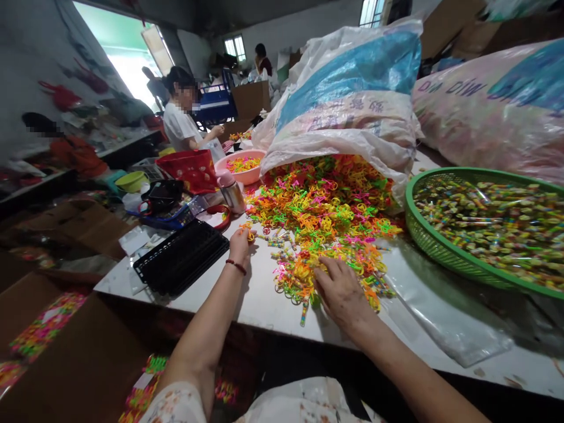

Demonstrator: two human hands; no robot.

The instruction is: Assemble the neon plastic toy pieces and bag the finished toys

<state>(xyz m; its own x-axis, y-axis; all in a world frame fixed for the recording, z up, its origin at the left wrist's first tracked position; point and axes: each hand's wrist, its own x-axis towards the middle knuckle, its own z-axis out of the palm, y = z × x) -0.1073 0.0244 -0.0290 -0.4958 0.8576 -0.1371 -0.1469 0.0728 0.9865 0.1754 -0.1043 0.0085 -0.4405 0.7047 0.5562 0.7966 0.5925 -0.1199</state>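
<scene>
A heap of small bright plastic trinkets (326, 217) in orange, yellow, green and pink spreads over the white table. My left hand (240, 245) is closed at the heap's left edge, with orange plastic trinkets (250, 234) at its fingertips. My right hand (341, 289) lies on the near side of the heap, fingers apart and touching the pieces; nothing shows gripped in it. Several patterned tubes (278, 241) lie between the hands, and another tube (304, 312) sticks out toward the table's front edge.
A woven sack (352, 76) spills trinkets at the back. To the right are a green basket (467, 264) of small tubes and a clear plastic bag (445, 311). Black trays (180, 255), a bottle (231, 192) and a pink basin (238, 176) stand left. Other people sit beyond.
</scene>
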